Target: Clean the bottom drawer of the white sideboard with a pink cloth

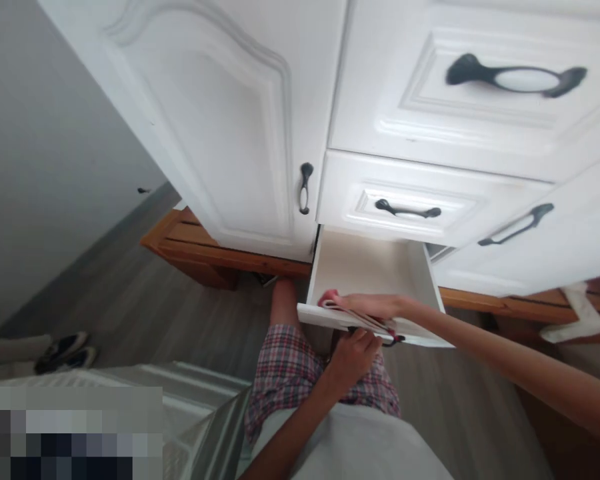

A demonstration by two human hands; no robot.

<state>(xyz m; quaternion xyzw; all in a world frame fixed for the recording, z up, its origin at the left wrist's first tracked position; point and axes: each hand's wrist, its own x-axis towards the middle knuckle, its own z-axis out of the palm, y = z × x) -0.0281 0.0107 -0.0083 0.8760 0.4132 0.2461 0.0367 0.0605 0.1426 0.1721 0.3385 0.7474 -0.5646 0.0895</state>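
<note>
A white drawer (360,260) is pulled out of the lowest row of the cabinet, its inside bare and pale. My left hand (355,353) is closed at the drawer's front, its fingers on the dark drawer handle (394,341), which they partly cover. Just above it, my right hand (375,305) reaches in from the right and presses a folded pink and whitish cloth (330,300) to the top edge of the drawer front. The fingers of my right hand are partly hidden by the cloth's folds.
White cabinet fronts with dark handles rise ahead, including a tall door (220,133) and a closed drawer (405,200). A brown wooden base (195,243) runs underneath. Another person's shoes (67,353) are at the lower left. A white piece (575,317) lies at right.
</note>
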